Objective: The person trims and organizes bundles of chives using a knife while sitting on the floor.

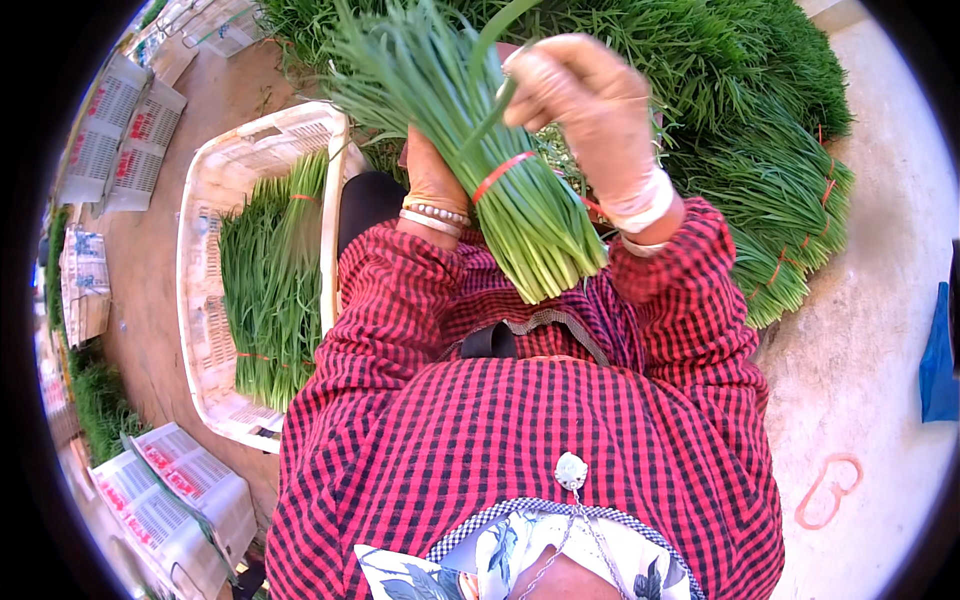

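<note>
A thick bunch of green chives is in front of my chest, its pale cut ends slanting down to the right and its leaf tips up to the left. Around its lower stems runs a red band. My left hand is closed round the bunch from the left; most of its fingers are hidden behind the stems. Above the band, my right hand, in a thin pale glove with a white cuff, pinches a long loose chive blade against the upper right side of the bunch.
On my left stands a white plastic crate holding several banded chive bunches. Large heaps of chives lie ahead and to the right, some banded. More crates line the far left. A blue object sits at the right edge.
</note>
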The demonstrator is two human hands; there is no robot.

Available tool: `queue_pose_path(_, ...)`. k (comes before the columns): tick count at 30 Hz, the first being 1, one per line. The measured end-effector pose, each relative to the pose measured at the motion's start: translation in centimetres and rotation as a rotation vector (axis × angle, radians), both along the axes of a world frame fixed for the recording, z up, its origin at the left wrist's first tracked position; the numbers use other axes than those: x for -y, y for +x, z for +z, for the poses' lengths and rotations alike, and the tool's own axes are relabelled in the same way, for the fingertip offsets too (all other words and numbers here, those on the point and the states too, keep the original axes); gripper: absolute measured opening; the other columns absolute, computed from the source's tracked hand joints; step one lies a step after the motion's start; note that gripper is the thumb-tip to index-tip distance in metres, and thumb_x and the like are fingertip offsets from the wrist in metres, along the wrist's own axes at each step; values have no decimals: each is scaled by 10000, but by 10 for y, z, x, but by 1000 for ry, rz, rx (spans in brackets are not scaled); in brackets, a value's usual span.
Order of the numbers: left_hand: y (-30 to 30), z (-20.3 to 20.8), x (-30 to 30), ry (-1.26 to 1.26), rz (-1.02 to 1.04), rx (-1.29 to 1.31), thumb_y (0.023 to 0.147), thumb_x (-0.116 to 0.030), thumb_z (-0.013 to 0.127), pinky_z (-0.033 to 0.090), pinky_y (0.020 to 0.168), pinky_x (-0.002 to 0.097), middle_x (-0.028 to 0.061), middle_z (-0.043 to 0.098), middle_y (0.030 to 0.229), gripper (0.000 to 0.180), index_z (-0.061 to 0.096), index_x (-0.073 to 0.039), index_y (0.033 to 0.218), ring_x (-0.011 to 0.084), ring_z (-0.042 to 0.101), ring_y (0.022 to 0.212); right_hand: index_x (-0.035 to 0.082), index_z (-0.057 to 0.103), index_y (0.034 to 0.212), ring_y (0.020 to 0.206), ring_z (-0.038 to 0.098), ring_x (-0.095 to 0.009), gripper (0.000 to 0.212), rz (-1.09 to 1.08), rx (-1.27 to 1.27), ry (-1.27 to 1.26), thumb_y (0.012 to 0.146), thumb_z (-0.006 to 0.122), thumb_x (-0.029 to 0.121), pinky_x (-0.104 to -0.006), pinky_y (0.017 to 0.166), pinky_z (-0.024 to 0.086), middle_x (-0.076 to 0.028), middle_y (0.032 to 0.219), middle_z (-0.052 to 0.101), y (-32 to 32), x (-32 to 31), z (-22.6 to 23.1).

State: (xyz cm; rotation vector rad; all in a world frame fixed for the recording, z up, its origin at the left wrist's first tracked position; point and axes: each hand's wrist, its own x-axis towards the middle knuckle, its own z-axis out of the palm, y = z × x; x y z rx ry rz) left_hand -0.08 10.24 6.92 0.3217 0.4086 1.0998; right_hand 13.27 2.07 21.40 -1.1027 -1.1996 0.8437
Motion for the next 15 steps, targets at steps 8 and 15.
queue_pose_path(8,-13,-15,-5,-78,57,-4,1043,-526,467,559,976,441,77,687,1264,543,641,-84,1307,269,672,1098,71,705,1145,790,685,-177,361,-190,773,62,873,793,291,-323,728,576,-59,961,730,42,21,9)
queue_pose_path(15,-17,-27,-16,-38,156,-41,1055,-484,442,541,966,390,60,689,1260,508,636,-82,1297,254,667,1080,105,644,871,827,707,-241,142,-17,1390,52,840,686,237,-380,626,575,-60,829,615,-2,61,-50)
